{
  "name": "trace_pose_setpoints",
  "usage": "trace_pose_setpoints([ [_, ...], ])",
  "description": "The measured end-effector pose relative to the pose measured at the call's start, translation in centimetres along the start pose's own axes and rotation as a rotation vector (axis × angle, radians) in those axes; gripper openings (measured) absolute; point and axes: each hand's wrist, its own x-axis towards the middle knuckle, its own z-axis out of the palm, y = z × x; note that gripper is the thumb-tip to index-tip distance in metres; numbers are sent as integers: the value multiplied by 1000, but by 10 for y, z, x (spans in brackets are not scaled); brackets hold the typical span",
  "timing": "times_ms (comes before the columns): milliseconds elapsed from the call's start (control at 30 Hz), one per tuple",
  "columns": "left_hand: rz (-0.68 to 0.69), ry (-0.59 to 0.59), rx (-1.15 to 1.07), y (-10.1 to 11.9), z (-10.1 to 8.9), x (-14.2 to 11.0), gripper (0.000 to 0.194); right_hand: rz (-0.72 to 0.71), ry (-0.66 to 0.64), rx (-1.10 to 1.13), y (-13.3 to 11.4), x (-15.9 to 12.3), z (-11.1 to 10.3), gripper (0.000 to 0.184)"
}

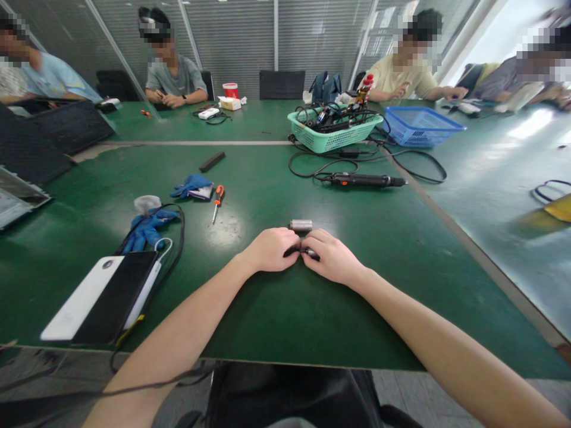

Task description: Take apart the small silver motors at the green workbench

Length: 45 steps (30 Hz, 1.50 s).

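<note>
My left hand and my right hand meet just above the green table, fingers curled inward. A small dark piece shows in the left fingers, too covered to name. Between the right fingers is a small piece with a shiny metal end, its kind also hidden. The two pieces touch or nearly touch; whether they are joined I cannot tell. Right behind my hands, a short silver metal cylinder lies on its side on the table.
An orange-handled screwdriver, blue gloves and a white-and-black phone-like slab lie to the left. A corded electric screwdriver lies behind right, near a green basket of cables and a blue basket. Several people sit around the tables.
</note>
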Motion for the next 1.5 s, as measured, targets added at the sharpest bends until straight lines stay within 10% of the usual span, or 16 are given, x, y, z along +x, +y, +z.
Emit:
trace_pose_setpoints([
  [1500, -1, 8, 0, 4, -8, 0, 10, 21, -10, -12, -3, 1, -3, 5],
])
